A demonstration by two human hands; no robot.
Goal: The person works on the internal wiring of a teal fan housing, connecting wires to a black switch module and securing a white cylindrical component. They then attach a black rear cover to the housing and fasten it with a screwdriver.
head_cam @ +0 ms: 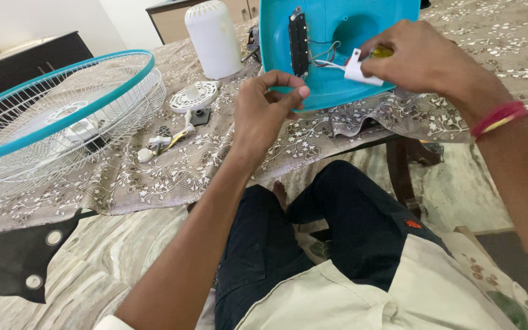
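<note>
Seated at the table, the person's left hand is pinching something unseen while the right hand is gripping a white connector at the teal fan base, with the fan guard lying detached at nine o'clock.

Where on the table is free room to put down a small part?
Bare cloth lies along the near table edge, between the fan guard and the left hand. It is crowded around the small loose parts, the white disc and the turquoise fan base.
</note>
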